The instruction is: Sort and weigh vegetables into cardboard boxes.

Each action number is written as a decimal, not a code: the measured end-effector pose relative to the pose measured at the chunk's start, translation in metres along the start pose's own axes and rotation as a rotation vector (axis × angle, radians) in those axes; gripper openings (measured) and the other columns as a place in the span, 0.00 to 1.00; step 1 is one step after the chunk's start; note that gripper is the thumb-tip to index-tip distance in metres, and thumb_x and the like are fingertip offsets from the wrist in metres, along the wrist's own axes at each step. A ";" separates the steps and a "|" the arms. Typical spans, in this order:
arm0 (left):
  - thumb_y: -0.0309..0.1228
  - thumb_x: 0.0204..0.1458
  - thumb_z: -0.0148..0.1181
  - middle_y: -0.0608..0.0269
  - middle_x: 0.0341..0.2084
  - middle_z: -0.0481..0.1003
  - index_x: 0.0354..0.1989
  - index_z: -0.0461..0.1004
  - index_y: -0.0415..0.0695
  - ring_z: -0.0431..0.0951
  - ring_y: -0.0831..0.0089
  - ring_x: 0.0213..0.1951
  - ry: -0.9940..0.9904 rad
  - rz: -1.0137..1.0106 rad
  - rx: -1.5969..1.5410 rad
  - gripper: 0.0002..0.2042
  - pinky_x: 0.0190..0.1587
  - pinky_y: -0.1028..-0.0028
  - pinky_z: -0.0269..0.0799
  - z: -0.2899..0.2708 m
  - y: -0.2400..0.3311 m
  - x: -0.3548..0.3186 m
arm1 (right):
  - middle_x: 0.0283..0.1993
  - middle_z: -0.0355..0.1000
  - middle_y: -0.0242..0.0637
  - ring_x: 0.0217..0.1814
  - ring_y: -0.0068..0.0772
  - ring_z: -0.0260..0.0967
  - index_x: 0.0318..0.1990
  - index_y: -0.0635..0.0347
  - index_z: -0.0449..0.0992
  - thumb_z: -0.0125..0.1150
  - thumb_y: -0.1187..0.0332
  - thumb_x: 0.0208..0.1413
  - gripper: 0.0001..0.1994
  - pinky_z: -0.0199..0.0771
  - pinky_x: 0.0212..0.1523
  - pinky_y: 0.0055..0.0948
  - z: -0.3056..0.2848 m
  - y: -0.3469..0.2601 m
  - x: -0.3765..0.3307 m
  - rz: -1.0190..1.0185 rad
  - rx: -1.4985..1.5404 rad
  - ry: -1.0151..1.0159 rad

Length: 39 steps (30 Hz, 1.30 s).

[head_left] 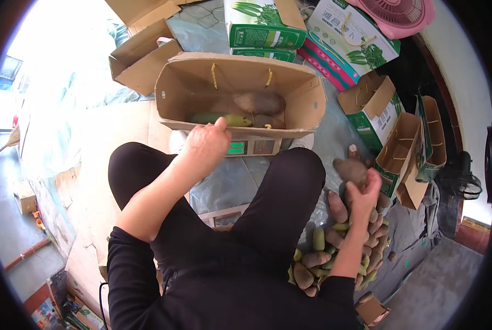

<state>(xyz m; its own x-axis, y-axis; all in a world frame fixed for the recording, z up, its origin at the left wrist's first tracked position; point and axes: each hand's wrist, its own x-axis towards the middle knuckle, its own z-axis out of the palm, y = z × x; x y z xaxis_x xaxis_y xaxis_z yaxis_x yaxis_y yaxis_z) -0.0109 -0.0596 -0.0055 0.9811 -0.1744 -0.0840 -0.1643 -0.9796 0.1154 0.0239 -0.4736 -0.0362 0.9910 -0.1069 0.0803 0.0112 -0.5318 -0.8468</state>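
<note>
In front of my knees stands an open cardboard box [306, 99] with yellow rope handles inside. It holds a large brownish radish [260, 103], a green radish [207, 117] and another dark one partly hidden by the front wall. My left hand [205, 144] is closed at the box's front rim, its fingertips over the edge. To the right, my right hand [365, 192] has its fingers round a brownish radish [350, 170], held over the near end of a radish pile [361, 242]. The pile mixes reddish-brown and green roots.
Beneath the box sits a scale [251, 147] with a lit green display. Green and white printed cartons [265, 25] stand behind, with open boxes [398, 146] at right. A pink fan [394, 14] is at top right, a black fan [465, 179] beside the wall.
</note>
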 end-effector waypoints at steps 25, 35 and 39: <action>0.28 0.42 0.53 0.45 0.45 0.70 0.33 0.73 0.35 0.77 0.64 0.31 0.032 0.111 0.107 0.11 0.39 0.66 0.72 -0.004 0.004 -0.011 | 0.48 0.71 0.45 0.53 0.45 0.68 0.51 0.58 0.69 0.58 0.73 0.46 0.21 0.67 0.52 0.35 0.245 -0.190 0.106 -0.736 -0.003 -0.714; 0.31 0.48 0.57 0.61 0.54 0.67 0.43 0.72 0.41 0.75 0.62 0.43 -0.059 0.000 0.031 0.14 0.41 0.66 0.73 -0.005 0.000 0.003 | 0.43 0.74 0.35 0.42 0.23 0.70 0.47 0.63 0.72 0.56 0.76 0.52 0.13 0.70 0.42 0.22 0.040 -0.003 0.057 -0.104 -0.094 -0.182; 0.27 0.48 0.58 0.58 0.54 0.68 0.45 0.72 0.39 0.73 0.57 0.47 -0.017 0.016 -0.078 0.15 0.47 0.66 0.71 -0.009 0.000 0.004 | 0.38 0.75 0.40 0.40 0.32 0.73 0.44 0.59 0.74 0.58 0.74 0.48 0.13 0.72 0.41 0.29 -0.037 0.114 -0.028 0.129 -0.275 -0.098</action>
<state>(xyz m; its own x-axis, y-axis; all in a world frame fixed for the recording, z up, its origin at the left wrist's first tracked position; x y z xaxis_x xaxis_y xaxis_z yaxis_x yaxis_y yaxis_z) -0.0064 -0.0596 0.0032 0.9764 -0.1923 -0.0982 -0.1709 -0.9662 0.1931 -0.0079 -0.5621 -0.1153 0.9902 -0.1138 -0.0811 -0.1387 -0.7279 -0.6716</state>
